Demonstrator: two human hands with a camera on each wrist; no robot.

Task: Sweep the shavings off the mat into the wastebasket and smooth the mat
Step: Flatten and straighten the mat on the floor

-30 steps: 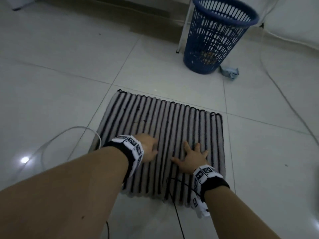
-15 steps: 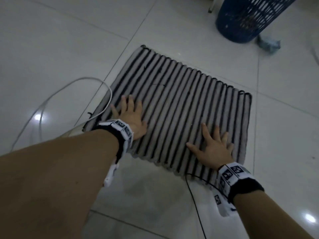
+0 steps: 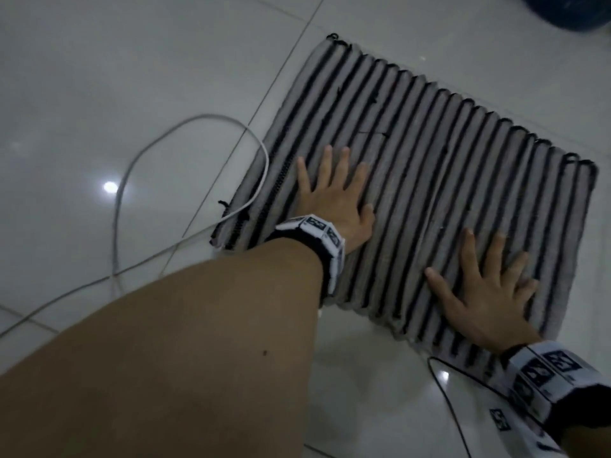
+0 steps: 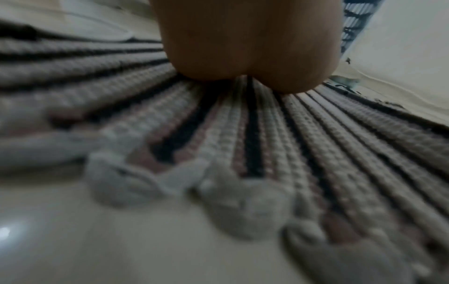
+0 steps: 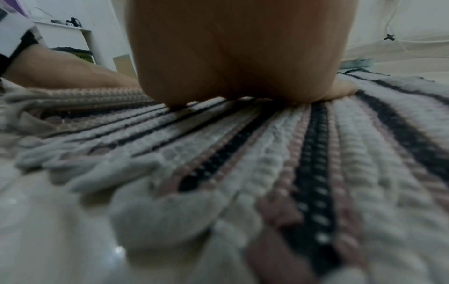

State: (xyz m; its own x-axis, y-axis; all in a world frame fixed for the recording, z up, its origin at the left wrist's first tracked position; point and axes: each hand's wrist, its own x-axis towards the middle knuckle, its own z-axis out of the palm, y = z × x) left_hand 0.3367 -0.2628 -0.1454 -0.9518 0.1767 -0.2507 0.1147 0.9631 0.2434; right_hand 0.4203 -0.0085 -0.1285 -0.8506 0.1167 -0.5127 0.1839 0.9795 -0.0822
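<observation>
1. Striped woven mat (image 3: 446, 180) is lying flat on the pale tiled floor (image 3: 115, 61), ribs alternating grey-white and black; in the wrist views thin pink bands are showing beside the black ones. Its near edge is ending in knotted tassels (image 5: 102, 169).
2. Left hand (image 3: 334, 200) is pressing palm-down on the mat's near left part, fingers straight and spread, holding nothing.
3. Right hand (image 3: 486, 292) is pressing flat on the near right part, fingers splayed, thumb out to the side, also holding nothing. The two hands are lying well apart.
4. No shavings are making themselves out on the mat; a few loose dark threads are sticking up from the ribs.
5. Blue wastebasket (image 3: 575, 11) is sitting beyond the mat's far right corner, cut off by the head view's top edge; only its base is showing.
6. White cable (image 3: 185, 127) is looping over the floor and crossing the mat's left edge. A thin black cable (image 3: 453, 414) is running along the floor by the right wrist.
7. Wristbands (image 3: 314, 233) are carrying black-and-white square marker patterns; no readable writing.
8. Both wrist views are mostly blocked by the heel of the palm; fingers are hidden there, and edges are blurring.
</observation>
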